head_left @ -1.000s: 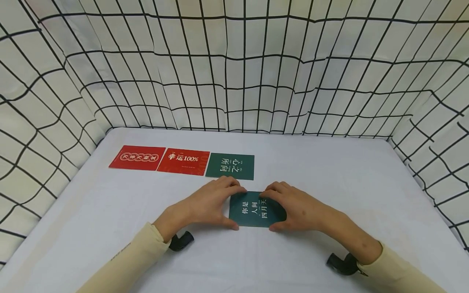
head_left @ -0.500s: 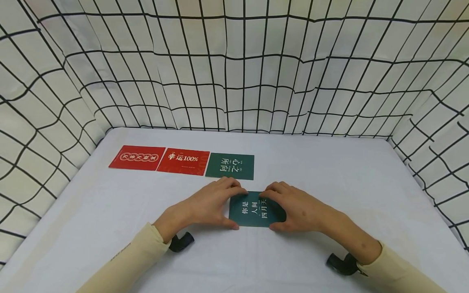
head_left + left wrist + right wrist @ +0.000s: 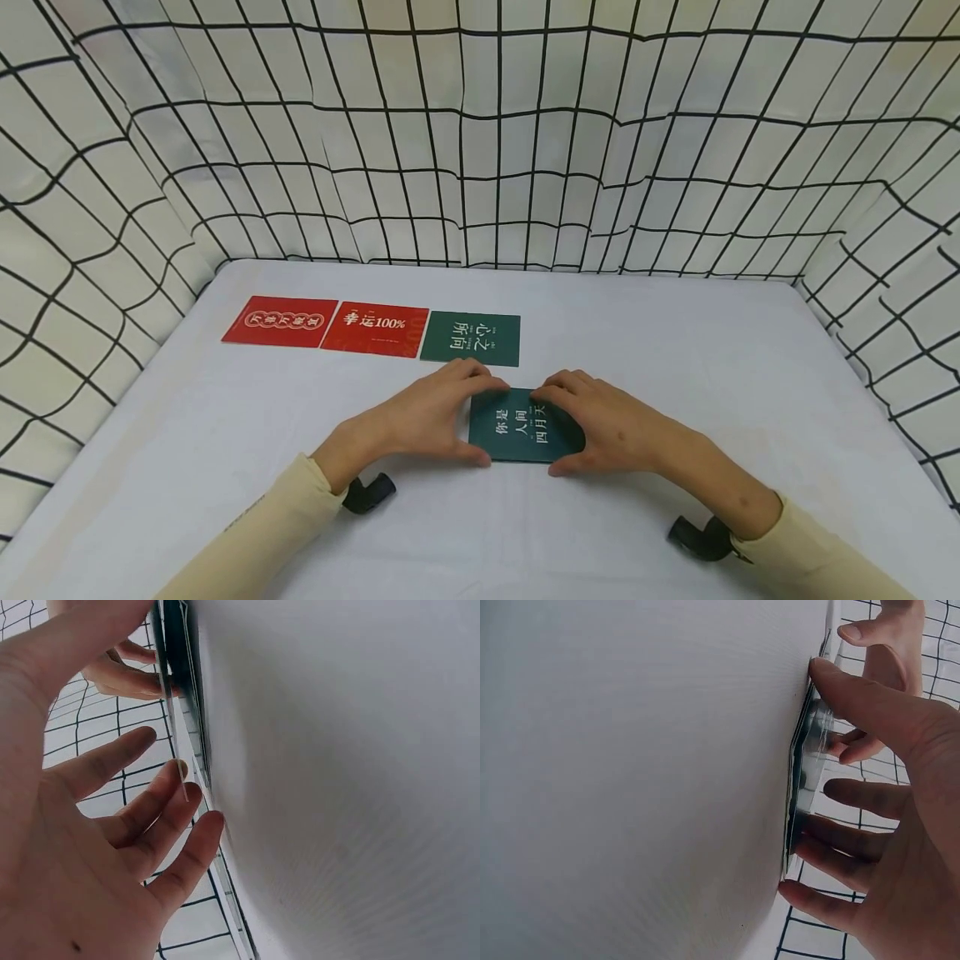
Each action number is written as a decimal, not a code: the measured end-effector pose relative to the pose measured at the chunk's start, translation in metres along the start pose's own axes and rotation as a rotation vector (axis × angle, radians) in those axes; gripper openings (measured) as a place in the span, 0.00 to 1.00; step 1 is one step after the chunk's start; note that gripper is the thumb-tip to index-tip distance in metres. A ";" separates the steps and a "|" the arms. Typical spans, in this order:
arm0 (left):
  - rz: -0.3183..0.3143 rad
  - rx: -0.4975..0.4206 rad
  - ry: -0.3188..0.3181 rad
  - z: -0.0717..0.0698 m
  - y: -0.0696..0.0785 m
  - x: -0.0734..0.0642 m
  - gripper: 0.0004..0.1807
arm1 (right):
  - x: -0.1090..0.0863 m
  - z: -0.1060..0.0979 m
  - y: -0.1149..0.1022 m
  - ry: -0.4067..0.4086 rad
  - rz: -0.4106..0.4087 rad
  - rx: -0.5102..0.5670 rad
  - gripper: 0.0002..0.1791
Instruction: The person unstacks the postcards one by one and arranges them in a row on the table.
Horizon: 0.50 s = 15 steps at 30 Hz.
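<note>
A dark green card (image 3: 507, 435) with white Chinese characters lies in front of me between my two hands. My left hand (image 3: 431, 414) holds its left end, thumb at the near edge and fingers at the far edge. Its right end sits in my right hand (image 3: 617, 425), curved the same way. In the left wrist view the card's raised edge (image 3: 166, 682) stands a little apart from another dark layer (image 3: 193, 675) below it. The right wrist view also shows thin layers (image 3: 793, 780) close to the cloth, with my right thumb and fingertips at their edges.
Beyond my hands, a red card (image 3: 281, 322), a second red card (image 3: 375, 329) and a green card (image 3: 471, 339) lie in a row. White cloth (image 3: 712, 358) covers the table. Black netting (image 3: 498, 179) encloses the back and sides.
A thicker dark edge now shows along the near side of the green card, which has risen slightly at the front. My hands keep nearly the same places.
</note>
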<state>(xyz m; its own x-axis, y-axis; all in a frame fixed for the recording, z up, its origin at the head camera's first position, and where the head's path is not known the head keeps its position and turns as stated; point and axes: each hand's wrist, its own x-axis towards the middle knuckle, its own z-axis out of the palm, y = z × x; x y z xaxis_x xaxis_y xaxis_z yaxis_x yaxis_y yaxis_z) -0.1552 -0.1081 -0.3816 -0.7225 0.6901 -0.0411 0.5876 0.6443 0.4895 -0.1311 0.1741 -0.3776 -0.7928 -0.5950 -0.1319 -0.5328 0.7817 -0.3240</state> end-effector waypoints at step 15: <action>-0.025 -0.014 0.010 -0.004 0.000 0.000 0.45 | 0.000 -0.009 0.003 0.058 -0.035 0.034 0.44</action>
<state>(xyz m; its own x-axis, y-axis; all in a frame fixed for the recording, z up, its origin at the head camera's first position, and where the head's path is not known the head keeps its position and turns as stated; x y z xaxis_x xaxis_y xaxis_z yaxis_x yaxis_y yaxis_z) -0.1565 -0.1098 -0.3782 -0.7405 0.6705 -0.0447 0.5644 0.6567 0.5002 -0.1359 0.1783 -0.3698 -0.7903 -0.6092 -0.0661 -0.5508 0.7534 -0.3592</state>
